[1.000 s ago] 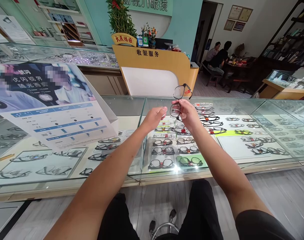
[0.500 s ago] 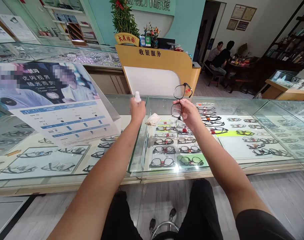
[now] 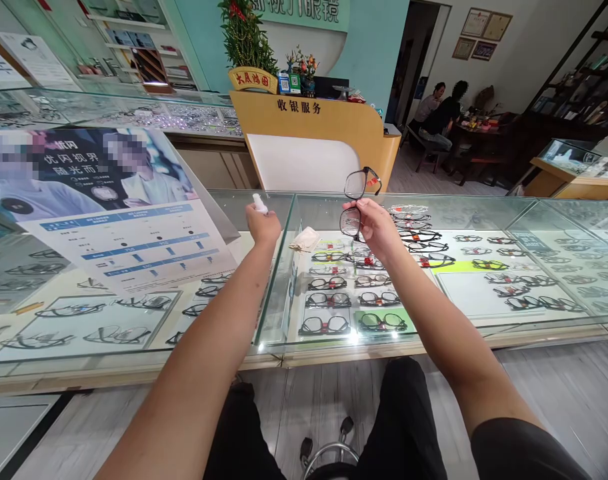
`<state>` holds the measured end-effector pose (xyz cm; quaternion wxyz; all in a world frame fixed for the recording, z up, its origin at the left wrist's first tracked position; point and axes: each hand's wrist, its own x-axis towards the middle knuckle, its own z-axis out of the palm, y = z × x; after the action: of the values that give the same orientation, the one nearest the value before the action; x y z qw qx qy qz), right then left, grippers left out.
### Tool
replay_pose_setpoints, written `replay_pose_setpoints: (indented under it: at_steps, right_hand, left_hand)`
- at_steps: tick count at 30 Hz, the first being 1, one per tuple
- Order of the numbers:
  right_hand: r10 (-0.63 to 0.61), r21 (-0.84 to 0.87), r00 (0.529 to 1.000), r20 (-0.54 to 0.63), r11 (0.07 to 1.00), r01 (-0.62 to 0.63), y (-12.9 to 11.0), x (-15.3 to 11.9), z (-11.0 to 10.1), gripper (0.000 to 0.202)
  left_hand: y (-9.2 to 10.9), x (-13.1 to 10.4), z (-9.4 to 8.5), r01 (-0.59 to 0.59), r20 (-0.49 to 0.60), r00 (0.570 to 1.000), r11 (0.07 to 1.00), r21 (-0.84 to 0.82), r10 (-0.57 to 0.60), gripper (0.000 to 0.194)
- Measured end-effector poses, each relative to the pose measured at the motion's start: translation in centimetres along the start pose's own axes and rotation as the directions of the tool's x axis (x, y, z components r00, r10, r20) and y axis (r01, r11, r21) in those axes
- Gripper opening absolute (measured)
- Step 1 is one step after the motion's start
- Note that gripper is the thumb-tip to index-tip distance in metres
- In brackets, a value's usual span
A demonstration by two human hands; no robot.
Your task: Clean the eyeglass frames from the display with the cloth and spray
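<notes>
1. In the head view, the right hand (image 3: 375, 220) pinches a pair of dark-rimmed glasses (image 3: 366, 181) between thumb and fingers, near the middle of the frame. The glasses are turned on end, one lens above the fingertips and the other below them; an upper arm of the frame, with a red mark on it, points out to the right.
2. The left hand (image 3: 263, 223) is curled around a small bottle (image 3: 259, 203), whose white top shows above the fingers, tilted to the left. Whether the bottle touches the glass beneath cannot be told.
3. The two hands are apart, both over the glass display counter (image 3: 334, 357). Between them, nearer the left hand, a pale crumpled cloth (image 3: 305, 239) lies on the counter top.
4. Below the right hand, on the wearer's side, rows of spectacle frames (image 3: 325, 325) sit under the glass; one pair (image 3: 383, 322) rests on a green backing. More frames lie to the right of that hand.
5. To the left of the left hand stands a large printed card (image 3: 149, 230), leaning back.
6. Beyond both hands is a yellow-fronted desk (image 3: 309, 123); farther off, to the right of the right hand, two people (image 3: 438, 119) sit near a table.
</notes>
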<state>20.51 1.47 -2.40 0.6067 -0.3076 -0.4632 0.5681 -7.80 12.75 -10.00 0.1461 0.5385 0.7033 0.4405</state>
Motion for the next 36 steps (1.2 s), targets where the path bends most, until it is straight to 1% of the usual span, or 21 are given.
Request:
replay_pose_setpoints:
  at_steps: [1, 2, 3, 4, 5, 7, 9, 11, 12, 14, 16, 17, 18, 19, 21, 24, 25, 28, 29, 33, 36]
  right_hand:
    - [-0.001, -0.003, 1.0, 0.0, 1.0, 0.001, 0.0, 0.0, 0.0, 0.04]
    - [-0.001, -0.01, 1.0, -0.003, 1.0, 0.001, -0.1, -0.1, 0.1, 0.04]
    - [-0.002, -0.018, 1.0, -0.008, 1.0, 0.002, -0.2, -0.1, 0.1, 0.04]
    - [-0.003, -0.027, 1.0, -0.014, 1.0, 0.002, -0.2, -0.2, 0.2, 0.041]
    - [-0.003, -0.033, 1.0, -0.02, 0.999, 0.002, -0.3, -0.2, 0.2, 0.041]
    - [-0.001, -0.036, 1.0, -0.026, 0.999, 0.0, -0.5, -0.3, 0.2, 0.04]
    - [0.003, -0.027, 1.0, -0.022, 1.0, -0.004, -0.5, -0.3, 0.2, 0.039]
    - [0.004, -0.015, 1.0, -0.02, 1.0, -0.004, -0.5, -0.3, 0.2, 0.038]
    - [0.003, -0.012, 1.0, -0.019, 1.0, -0.003, -0.5, -0.3, 0.2, 0.038]
    - [0.002, -0.017, 1.0, -0.014, 1.0, -0.002, -0.4, -0.3, 0.1, 0.038]
    - [0.002, -0.034, 1.0, -0.01, 0.999, -0.002, -0.3, -0.3, 0.1, 0.04]
    - [0.002, -0.042, 1.0, -0.011, 0.999, -0.003, -0.3, -0.3, 0.1, 0.041]
    - [0.002, -0.048, 1.0, -0.013, 0.999, -0.003, -0.3, -0.3, 0.1, 0.042]
    - [0.002, -0.052, 1.0, -0.018, 0.999, -0.003, -0.2, -0.3, 0.2, 0.043]
    - [0.001, -0.056, 1.0, -0.026, 0.998, -0.002, -0.2, -0.3, 0.2, 0.043]
    - [0.0, -0.056, 1.0, -0.024, 0.998, -0.001, -0.1, -0.3, 0.2, 0.042]
    - [-0.001, -0.054, 1.0, -0.023, 0.999, 0.0, -0.1, -0.3, 0.2, 0.042]
    - [-0.005, -0.041, 1.0, -0.022, 0.999, 0.004, 0.0, -0.3, 0.2, 0.041]
    - [-0.005, -0.034, 1.0, -0.02, 0.999, 0.004, 0.0, -0.4, 0.2, 0.041]
    - [0.001, -0.032, 1.0, -0.012, 0.999, -0.001, -0.1, -0.4, 0.2, 0.04]
    - [0.0, -0.049, 1.0, -0.017, 0.999, -0.001, -0.2, -0.4, 0.2, 0.039]
  left_hand:
    - [0.6, -0.5, -0.2, 0.034, -0.06, 0.998, 0.999, 0.003, -0.034, 0.058]
    - [1.4, -1.1, -0.4, 0.068, -0.158, 0.985, 0.998, -0.01, -0.069, 0.059]
    - [2.2, -1.8, -0.6, 0.029, -0.243, 0.969, 0.999, -0.014, -0.032, 0.061]
    - [3.2, -2.6, -0.8, -0.048, -0.305, 0.951, 0.999, -0.005, 0.044, 0.065]
    - [4.2, -3.5, -1.1, -0.137, -0.34, 0.931, 0.99, 0.013, 0.133, 0.071]
    - [5.9, -5.1, -1.6, -0.283, -0.343, 0.894, 0.957, 0.064, 0.288, 0.078]
    - [7.2, -6.3, -2.0, -0.333, -0.321, 0.88, 0.936, 0.109, 0.351, 0.08]
    - [7.9, -6.9, -2.4, -0.361, -0.266, 0.884, 0.922, 0.138, 0.385, 0.072]
    - [8.1, -7.1, -2.5, -0.381, -0.2, 0.893, 0.914, 0.142, 0.404, 0.062]
    - [8.1, -7.1, -2.6, -0.423, 0.025, 0.905, 0.893, 0.153, 0.424, 0.036]
    - [7.9, -7.1, -2.3, -0.441, 0.295, 0.881, 0.868, 0.228, 0.371, 0.017]
    - [7.7, -7.1, -2.1, -0.443, 0.397, 0.862, 0.849, 0.287, 0.316, 0.013]
    - [7.5, -7.1, -1.8, -0.444, 0.463, 0.847, 0.827, 0.345, 0.261, 0.014]
    - [7.2, -7.1, -1.6, -0.443, 0.5, 0.838, 0.809, 0.386, 0.22, 0.016]
    - [6.6, -7.0, -1.2, -0.435, 0.532, 0.827, 0.809, 0.395, 0.184, 0.014]
    - [5.8, -6.5, -0.9, -0.415, 0.548, 0.818, 0.839, 0.352, 0.174, 0.014]
    - [5.6, -6.4, -0.9, -0.412, 0.553, 0.815, 0.842, 0.349, 0.169, 0.017]
    - [5.1, -5.8, -0.8, -0.408, 0.555, 0.816, 0.842, 0.353, 0.163, 0.035]
    - [5.0, -5.6, -0.7, -0.404, 0.55, 0.819, 0.845, 0.351, 0.163, 0.037]
    - [4.6, -4.9, -0.7, -0.372, 0.515, 0.837, 0.884, 0.285, 0.185, 0.021]
    - [4.5, -4.5, -1.0, -0.328, 0.532, 0.83, 0.919, 0.219, 0.169, 0.013]
